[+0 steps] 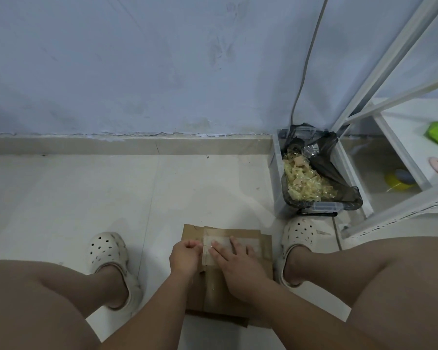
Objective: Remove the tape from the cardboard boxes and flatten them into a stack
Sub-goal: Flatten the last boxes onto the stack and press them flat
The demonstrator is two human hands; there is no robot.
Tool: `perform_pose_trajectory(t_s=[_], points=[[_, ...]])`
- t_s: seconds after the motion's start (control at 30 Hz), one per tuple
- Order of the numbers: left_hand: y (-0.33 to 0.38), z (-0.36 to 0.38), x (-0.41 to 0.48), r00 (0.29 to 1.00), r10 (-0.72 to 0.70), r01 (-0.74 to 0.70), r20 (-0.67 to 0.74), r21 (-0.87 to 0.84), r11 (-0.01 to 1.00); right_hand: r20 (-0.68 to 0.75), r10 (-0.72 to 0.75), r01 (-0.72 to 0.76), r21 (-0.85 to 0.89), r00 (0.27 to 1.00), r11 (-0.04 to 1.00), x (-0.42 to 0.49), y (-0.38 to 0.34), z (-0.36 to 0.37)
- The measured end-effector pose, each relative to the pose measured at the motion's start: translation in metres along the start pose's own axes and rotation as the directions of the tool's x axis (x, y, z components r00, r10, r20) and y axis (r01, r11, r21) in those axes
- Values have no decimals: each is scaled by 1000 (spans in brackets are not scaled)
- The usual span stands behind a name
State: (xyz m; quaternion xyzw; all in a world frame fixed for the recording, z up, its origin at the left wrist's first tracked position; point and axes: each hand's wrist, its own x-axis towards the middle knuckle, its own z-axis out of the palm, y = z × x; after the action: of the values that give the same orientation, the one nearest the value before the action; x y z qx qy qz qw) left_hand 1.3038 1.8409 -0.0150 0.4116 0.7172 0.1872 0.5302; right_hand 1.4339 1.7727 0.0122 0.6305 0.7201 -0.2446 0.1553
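A flattened brown cardboard box [259,248] lies on the floor between my feet, on top of other flat cardboard. A pale strip of tape [248,245] runs across its far end and another strip runs down its middle. My left hand [185,256] is curled at the left end of the tape, fingertips pinching its edge. My right hand [234,263] lies flat on the box with straight fingers pressing on the tape.
A clear bin [314,207] lined with a black bag holds crumpled yellowish tape at the right, by my right shoe [299,234]. A white metal shelf frame [390,213] stands further right. My left shoe [106,251] is on the tile floor. The wall is ahead.
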Motion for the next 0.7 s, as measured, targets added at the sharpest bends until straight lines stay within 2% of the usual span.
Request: perform_pose_trajectory(t_s=[0.13, 0.3, 0.47, 0.6, 0.7], points=[[7, 2, -8, 992, 101, -87, -75, 178, 980, 18, 12, -12, -16, 1000, 1000, 5, -3, 1], [13, 3, -14, 960, 274, -239, -55, 346, 907, 59, 33, -32, -15, 998, 999, 8, -8, -2], [17, 5, -17, 959, 269, -218, -89, 376, 901, 99, 41, -38, -35, 994, 999, 9, -11, -5], [20, 5, -18, 972, 213, -171, -102, 315, 933, 119, 43, -38, -37, 992, 999, 8, -11, -6], [20, 6, -21, 967, 228, -184, -116, 299, 936, 127, 50, -46, -33, 991, 998, 9, -13, -6]])
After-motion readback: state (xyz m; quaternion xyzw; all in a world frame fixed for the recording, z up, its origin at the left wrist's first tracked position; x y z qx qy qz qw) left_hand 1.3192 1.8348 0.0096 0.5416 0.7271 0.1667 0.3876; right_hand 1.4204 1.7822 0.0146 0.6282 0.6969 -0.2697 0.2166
